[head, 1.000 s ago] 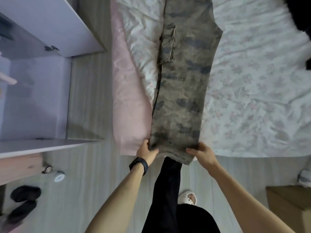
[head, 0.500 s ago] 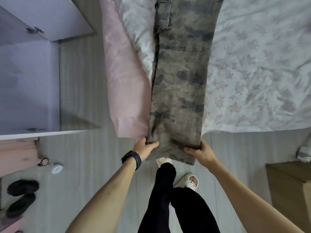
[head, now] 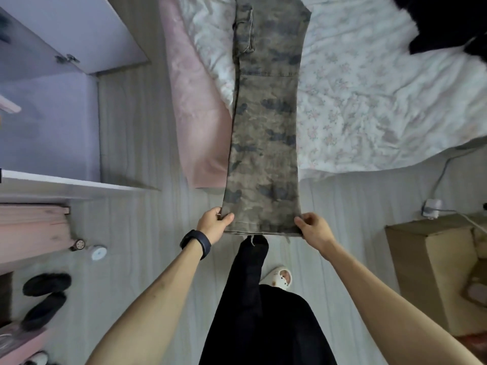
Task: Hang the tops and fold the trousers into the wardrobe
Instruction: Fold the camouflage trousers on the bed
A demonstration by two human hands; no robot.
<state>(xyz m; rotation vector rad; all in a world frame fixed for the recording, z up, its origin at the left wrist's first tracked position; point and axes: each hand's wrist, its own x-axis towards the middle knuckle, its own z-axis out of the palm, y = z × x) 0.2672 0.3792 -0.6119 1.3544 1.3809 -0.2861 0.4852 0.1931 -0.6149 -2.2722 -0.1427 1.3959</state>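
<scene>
While your left hand [head: 214, 224] and right hand [head: 314, 229] pinch the trousers [head: 264, 133] hem, folding and the wardrobe [head: 50, 122] remain.

A pair of camouflage cargo trousers [head: 264, 133] lies flat, legs stacked and side pocket up, stretched lengthwise off the foot of the bed [head: 369, 101]. The left hand [head: 213, 225] and right hand [head: 313, 229] pinch the frayed hem's corners. A dark garment [head: 445, 25], possibly a top, lies bunched on the bed's far right.
</scene>
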